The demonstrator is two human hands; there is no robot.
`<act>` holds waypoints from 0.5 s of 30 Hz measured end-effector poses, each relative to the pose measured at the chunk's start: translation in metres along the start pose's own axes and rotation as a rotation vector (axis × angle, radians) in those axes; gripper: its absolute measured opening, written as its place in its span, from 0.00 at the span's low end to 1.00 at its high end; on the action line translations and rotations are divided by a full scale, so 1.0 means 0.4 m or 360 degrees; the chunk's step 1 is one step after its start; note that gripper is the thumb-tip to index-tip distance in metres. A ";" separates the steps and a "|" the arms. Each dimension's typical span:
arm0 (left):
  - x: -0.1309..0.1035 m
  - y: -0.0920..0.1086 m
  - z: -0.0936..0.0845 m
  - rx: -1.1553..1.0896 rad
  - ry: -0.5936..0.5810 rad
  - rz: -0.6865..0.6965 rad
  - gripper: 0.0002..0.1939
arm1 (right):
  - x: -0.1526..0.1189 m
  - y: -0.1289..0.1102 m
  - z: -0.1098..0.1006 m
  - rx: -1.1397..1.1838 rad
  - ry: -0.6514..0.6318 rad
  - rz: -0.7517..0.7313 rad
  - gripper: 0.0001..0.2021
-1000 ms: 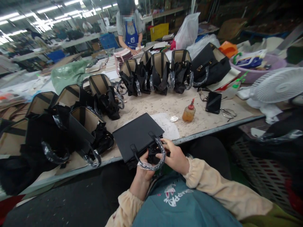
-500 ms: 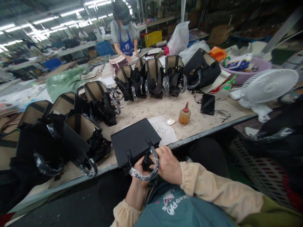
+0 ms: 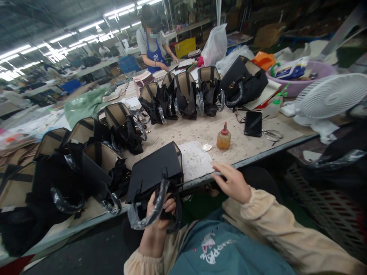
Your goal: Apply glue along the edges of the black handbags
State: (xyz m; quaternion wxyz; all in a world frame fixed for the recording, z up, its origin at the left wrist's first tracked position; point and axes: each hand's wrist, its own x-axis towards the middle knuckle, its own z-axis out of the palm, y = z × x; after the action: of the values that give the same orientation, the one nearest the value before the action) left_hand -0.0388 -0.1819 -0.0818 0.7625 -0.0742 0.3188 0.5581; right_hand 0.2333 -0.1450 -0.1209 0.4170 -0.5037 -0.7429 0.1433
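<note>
A black handbag lies at the table's front edge, its opening towards me and its plastic-wrapped handle hanging over the edge. My left hand is closed around the bag's mouth, behind the handle; part of the fingers is hidden by it. Apart from the bag, to its right, my right hand hovers by the table edge with fingers stretched out and nothing in them. A white paper sheet lies beside the bag, and a small jar of amber liquid with a red nozzle stands beyond.
Several unfinished black handbags crowd the left and the far side. On the right are a phone, scissors, a white fan and a purple basin. A co-worker in a blue apron stands across the table.
My right hand has let go of the handbag and moved right, its fingers opening out. The bag has shifted slightly left and turned, showing its right side, with my left hand still on it.
</note>
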 end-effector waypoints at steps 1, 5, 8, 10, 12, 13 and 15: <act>-0.009 0.010 -0.006 0.0014 -0.0059 0.0026 0.11 | 0.006 0.044 -0.009 -0.0018 0.0155 0.0149 0.19; -0.034 0.035 -0.056 0.0220 -0.0182 0.0187 0.15 | 0.047 0.219 -0.027 -0.0025 0.0448 0.0556 0.42; -0.036 0.033 -0.106 0.0422 -0.0146 0.0329 0.22 | 0.085 0.304 -0.013 -0.0116 0.0363 0.0756 0.56; -0.031 0.028 -0.133 0.0491 -0.0098 0.0398 0.27 | 0.108 0.327 0.003 -0.0133 0.0257 0.0844 0.58; -0.024 0.023 -0.151 0.0516 -0.0041 0.0477 0.26 | 0.128 0.329 0.016 -0.0097 0.0163 0.0903 0.56; -0.022 0.020 -0.157 0.0525 -0.0009 0.0512 0.23 | 0.136 0.326 0.021 -0.0075 0.0125 0.0914 0.55; -0.024 0.015 -0.165 0.0536 0.0062 0.0564 0.18 | 0.149 0.321 0.030 -0.0065 0.0060 0.0943 0.50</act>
State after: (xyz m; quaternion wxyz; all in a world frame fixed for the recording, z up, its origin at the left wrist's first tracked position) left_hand -0.0726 -0.2182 -0.1268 0.6479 0.1004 0.4302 0.6206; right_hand 0.2963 -0.0326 -0.1813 0.3604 -0.7096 -0.5583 0.2344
